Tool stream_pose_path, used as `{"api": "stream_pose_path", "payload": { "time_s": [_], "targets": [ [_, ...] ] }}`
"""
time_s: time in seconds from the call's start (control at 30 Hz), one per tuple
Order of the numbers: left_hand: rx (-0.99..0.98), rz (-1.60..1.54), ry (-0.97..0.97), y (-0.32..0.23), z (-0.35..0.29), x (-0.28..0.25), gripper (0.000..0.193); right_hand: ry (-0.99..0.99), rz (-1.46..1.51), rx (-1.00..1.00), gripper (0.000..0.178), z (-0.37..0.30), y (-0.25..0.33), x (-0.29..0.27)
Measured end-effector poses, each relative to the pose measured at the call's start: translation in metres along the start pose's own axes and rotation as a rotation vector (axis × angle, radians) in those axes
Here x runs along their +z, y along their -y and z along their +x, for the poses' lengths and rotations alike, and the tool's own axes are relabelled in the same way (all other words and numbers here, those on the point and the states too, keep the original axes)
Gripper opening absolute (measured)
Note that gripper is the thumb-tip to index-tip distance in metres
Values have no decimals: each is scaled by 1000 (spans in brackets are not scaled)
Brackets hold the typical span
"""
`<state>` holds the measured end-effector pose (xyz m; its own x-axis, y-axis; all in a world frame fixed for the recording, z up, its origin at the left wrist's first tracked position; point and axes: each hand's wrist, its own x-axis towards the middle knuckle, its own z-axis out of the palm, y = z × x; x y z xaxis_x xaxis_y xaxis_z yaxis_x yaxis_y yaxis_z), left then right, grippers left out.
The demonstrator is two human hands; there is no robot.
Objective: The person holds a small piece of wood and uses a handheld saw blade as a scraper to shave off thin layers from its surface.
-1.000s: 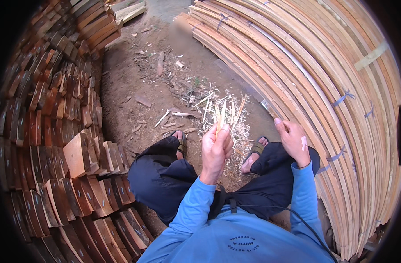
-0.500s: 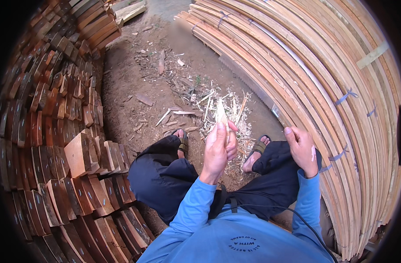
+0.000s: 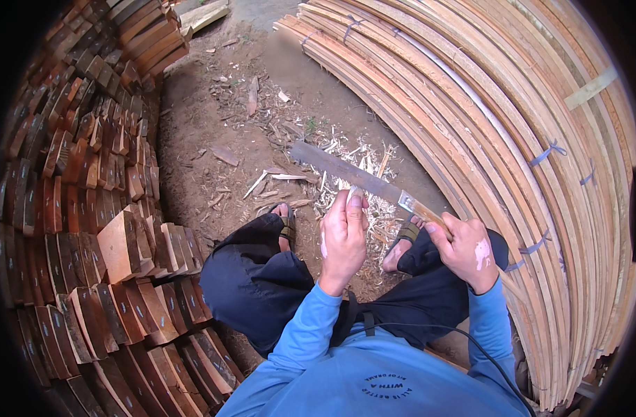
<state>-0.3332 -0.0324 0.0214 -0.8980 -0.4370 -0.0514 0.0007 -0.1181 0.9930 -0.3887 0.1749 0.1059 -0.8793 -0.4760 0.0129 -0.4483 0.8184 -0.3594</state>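
Dirt ground (image 3: 196,163), pale shavings (image 3: 378,233), flanking timber stacks (image 3: 498,167), right hand (image 3: 469,250) gripping saw (image 3: 363,177), left hand (image 3: 343,240) pinching sliver (image 3: 352,192)

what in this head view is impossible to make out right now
Wood sliver, head view: lower part hidden by the left hand.
Saw handle, head view: rear end hidden by the right hand.
Long planks, head view: some run out past the top edge.
Ground, head view: one patch near the top is blurred.
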Motion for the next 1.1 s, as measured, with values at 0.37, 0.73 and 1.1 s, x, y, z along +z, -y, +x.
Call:
{"api": "stream_pose_path", "payload": {
  "time_s": [0.37, 0.73, 1.1],
  "targets": [
    [69, 189, 21, -20, -10, 5, 24, -140, 156, 236, 48, 31, -12, 13],
    [170, 485, -186, -8, -1, 2, 22, 116, -42, 134, 42, -4, 34, -6],
    [243, 609, -85, -10, -11, 13, 14, -1, -78, 242, 52, 21, 2, 3]
  ]
}}
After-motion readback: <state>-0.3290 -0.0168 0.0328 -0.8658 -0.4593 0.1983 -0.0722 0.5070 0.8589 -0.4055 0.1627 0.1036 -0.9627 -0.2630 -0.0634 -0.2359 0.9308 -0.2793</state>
